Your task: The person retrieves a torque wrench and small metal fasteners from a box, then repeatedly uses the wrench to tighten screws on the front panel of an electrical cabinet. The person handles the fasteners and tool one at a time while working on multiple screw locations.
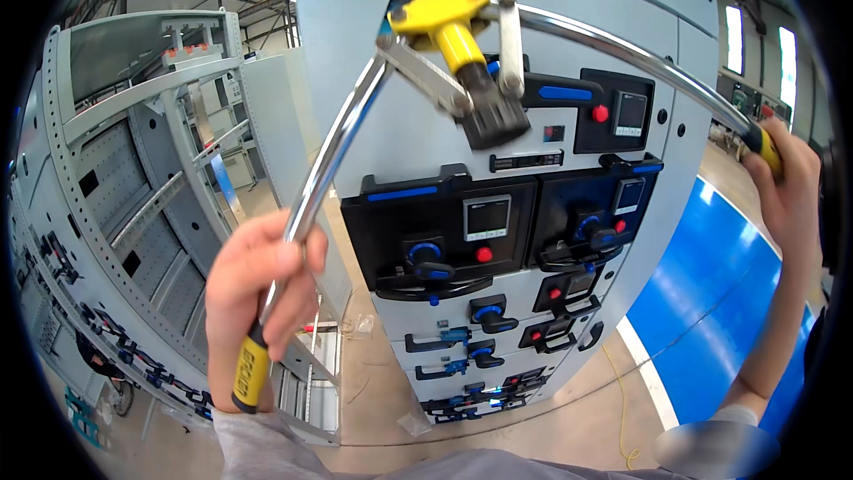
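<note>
A large two-handled riveting tool with a yellow cast head, black nose and long chromed steel lever arms (pixel 449 31) fills the upper half of the frame, held up in front of a tall pale grey sheet-metal switchgear cabinet (pixel 622 18). The tool's yellow head sits at upper centre, its black nose pointing down and to the right over the cabinet face; whether the nose touches the panel cannot be told. From the head one chromed arm curves down to the lower left and the other sweeps across to the right edge, so the two arms are spread wide apart. The left hand (pixel 253 289), at lower left of centre, is closed in a full fist around the left arm just above its yellow and black rubber grip (pixel 251 373), which projects below the fist. The right hand (pixel 786 187), at the right edge, is wrapped around the yellow grip at the end of the right arm, with only a short yellow stretch showing above the fingers. On the cabinet face, at centre, sit black drawer modules with small digital meters, blue rotary knobs and red buttons (pixel 444 227), with smaller handle units stacked below them. At the left of the frame stands an open grey perforated steel cabinet frame (pixel 133 178). A glossy blue floor strip (pixel 711 302) runs along the lower right beside beige concrete.
</note>
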Demonstrator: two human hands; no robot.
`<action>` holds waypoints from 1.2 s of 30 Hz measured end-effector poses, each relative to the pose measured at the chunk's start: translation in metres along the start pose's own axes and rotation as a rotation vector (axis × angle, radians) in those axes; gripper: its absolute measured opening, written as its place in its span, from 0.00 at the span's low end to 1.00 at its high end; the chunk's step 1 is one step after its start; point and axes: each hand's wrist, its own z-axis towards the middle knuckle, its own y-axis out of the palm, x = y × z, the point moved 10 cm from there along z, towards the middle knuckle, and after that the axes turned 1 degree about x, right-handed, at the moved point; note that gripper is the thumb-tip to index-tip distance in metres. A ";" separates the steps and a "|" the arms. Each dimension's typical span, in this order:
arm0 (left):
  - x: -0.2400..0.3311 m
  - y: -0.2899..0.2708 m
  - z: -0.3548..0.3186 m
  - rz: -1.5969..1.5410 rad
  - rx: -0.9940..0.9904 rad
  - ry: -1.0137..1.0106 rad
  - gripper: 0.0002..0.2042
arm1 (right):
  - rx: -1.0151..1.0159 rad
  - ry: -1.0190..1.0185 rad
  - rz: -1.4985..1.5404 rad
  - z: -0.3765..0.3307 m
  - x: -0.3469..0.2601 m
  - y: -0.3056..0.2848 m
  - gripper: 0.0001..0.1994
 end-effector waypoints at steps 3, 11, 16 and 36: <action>0.027 -0.012 0.013 0.016 -0.019 -0.013 0.13 | 0.029 0.032 0.076 0.037 -0.027 0.003 0.19; 0.025 -0.030 0.040 0.026 -0.107 -0.115 0.13 | -0.010 0.084 0.020 0.057 -0.038 0.009 0.24; 0.028 -0.026 0.034 -0.152 -0.166 -0.148 0.14 | -0.031 0.032 0.062 0.067 -0.038 0.005 0.25; 0.030 -0.022 0.027 -0.298 -0.276 -0.245 0.17 | -0.189 0.102 0.019 0.076 -0.019 -0.007 0.31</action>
